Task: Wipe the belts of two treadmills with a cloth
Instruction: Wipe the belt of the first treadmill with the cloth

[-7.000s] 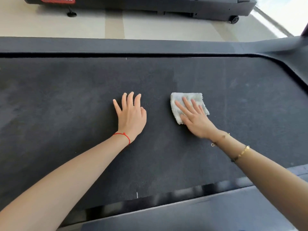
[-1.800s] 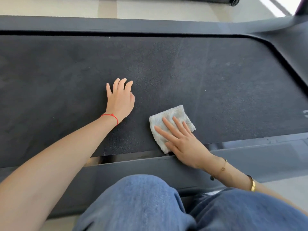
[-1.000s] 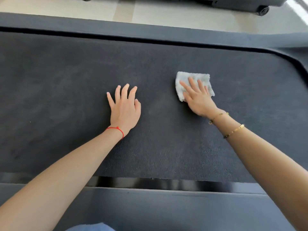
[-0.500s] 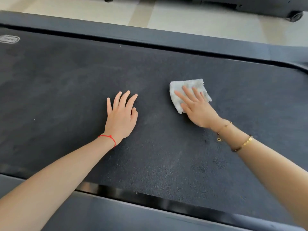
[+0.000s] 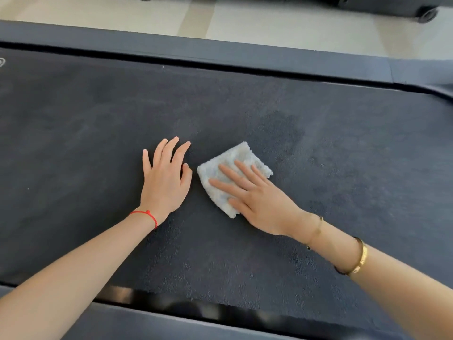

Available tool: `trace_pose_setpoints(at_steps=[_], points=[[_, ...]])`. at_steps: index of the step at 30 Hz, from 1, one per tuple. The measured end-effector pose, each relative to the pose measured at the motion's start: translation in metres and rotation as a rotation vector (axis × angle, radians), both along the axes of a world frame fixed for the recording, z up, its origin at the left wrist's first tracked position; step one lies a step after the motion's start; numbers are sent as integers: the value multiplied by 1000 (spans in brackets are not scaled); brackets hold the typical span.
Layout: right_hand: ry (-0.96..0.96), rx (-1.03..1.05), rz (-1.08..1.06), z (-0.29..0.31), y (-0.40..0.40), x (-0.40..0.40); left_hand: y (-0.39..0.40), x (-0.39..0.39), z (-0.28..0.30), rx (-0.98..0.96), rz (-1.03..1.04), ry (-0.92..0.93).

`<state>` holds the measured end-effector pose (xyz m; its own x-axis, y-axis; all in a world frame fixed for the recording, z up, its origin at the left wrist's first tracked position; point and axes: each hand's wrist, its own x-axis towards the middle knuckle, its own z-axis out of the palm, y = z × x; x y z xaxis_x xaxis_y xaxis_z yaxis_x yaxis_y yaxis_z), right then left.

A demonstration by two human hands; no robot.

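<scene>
A dark treadmill belt (image 5: 318,133) fills most of the head view. A small folded white cloth (image 5: 229,168) lies on it near the middle. My right hand (image 5: 259,200) presses flat on the cloth with straight fingers. My left hand (image 5: 165,180) rests flat on the bare belt just left of the cloth, fingers spread, a red string at the wrist. A darker damp-looking patch (image 5: 282,128) shows on the belt beyond the cloth.
The belt's far side rail (image 5: 220,52) runs across the top, with pale floor (image 5: 269,23) behind it. The base and a wheel (image 5: 427,14) of a second machine stand at the top right. The near side rail (image 5: 147,325) runs along the bottom.
My right hand has slid the cloth toward me and to the left, close beside my left hand. The left hand stays planted on the belt.
</scene>
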<state>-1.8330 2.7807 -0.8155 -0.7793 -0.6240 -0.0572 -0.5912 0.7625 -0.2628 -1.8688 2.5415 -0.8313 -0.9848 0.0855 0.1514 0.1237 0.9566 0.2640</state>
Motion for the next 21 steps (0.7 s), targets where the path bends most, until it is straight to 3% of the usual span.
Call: trace_pose_setpoints(at_steps=[2,5,9,11,13,16,19,21], points=[[22,37,-74,-1,15,-33,-2,0,0,8,-9,-2],[93,137,-364,-1,46,-109,-2,0,2,12,-8,-8],[-41,63,-651,4,47,-173,-1,-1,5,12,-5,-7],[14,95,-581,0,16,-167,-1,-1,4,10,-2,-5],[98,98,-369,-7,-18,-135,-2,-1,4,3,-4,0],[58,14,-164,-13,-29,-94,-3,-1,3,-7,-7,-6],[131,121,-143,-12,-3,-117,-3,-1,2,-21,-13,-7],[161,195,-317,-8,23,-157,-3,-1,2,-20,-11,-12]])
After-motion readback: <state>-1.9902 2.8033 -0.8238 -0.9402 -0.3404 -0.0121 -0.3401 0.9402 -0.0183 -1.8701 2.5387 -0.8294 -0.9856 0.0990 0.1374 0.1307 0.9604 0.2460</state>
